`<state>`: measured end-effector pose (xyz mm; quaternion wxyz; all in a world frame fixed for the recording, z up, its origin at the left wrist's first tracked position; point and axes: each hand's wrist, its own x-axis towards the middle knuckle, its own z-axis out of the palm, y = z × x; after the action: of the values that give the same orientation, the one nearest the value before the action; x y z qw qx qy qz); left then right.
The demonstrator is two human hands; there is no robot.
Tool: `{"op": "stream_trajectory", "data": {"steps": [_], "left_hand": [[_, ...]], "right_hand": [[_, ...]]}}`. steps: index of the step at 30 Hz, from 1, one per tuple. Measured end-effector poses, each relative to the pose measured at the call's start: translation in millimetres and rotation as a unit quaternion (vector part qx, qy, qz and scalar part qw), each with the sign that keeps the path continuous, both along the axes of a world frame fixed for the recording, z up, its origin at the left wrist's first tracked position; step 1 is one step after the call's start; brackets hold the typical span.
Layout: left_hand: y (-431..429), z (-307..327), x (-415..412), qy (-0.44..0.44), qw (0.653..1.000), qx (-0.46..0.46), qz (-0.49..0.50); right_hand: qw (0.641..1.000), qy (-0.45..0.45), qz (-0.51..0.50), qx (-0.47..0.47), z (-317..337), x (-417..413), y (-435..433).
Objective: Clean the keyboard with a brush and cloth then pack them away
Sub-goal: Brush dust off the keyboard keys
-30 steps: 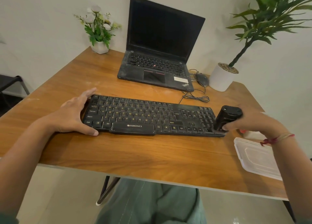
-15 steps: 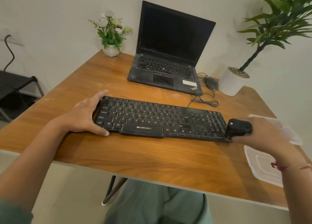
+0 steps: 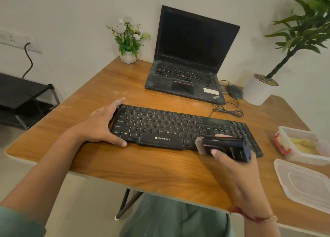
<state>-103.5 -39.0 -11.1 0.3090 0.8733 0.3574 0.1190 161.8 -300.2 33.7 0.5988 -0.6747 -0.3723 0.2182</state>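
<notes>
1. Across the wooden surface (image 3: 142, 165), a black keyboard (image 3: 178, 127), in front of an open laptop (image 3: 187, 61).
2. At its left end, the left hand (image 3: 102, 126) - fingers straight, thumb along the front edge.
3. In the right hand (image 3: 232, 167), gripped, a black brush (image 3: 225, 147) - bristles leftward, at the keyboard's front right rows.
4. Further right, a clear container (image 3: 307, 158) with a yellowish cloth (image 3: 303, 145) inside, lid (image 3: 307, 183) alongside.

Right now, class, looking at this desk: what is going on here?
A person is brushing a black Zebronics keyboard on a wooden desk. The left hand steadies the keyboard's left end. The right hand grips a black hand brush, its pale bristles at the keyboard's near edge. A clear plastic box holding what looks like a yellow cloth sits open at the right, its lid beside it.
</notes>
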Motion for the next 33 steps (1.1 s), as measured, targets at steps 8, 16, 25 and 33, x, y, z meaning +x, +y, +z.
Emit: {"op": "stream_trajectory", "data": {"steps": [8, 16, 25, 33], "left_hand": [[-5, 2, 0, 0.010, 1.000, -0.004, 0.007], [-4, -4, 3, -0.006, 1.000, 0.021, 0.011], [-13, 1, 5, 0.026, 0.998, 0.045, 0.030], [-16, 3, 5, 0.027, 0.998, 0.034, 0.036]], "right_hand": [[0.972, 0.162, -0.154, 0.071, -24, 4, -23], [0.962, 0.145, -0.214, 0.089, -30, 34, -53], [0.957, -0.065, -0.279, -0.047, -42, 40, -51], [0.949, -0.150, -0.264, -0.088, -45, 38, -50]]}}
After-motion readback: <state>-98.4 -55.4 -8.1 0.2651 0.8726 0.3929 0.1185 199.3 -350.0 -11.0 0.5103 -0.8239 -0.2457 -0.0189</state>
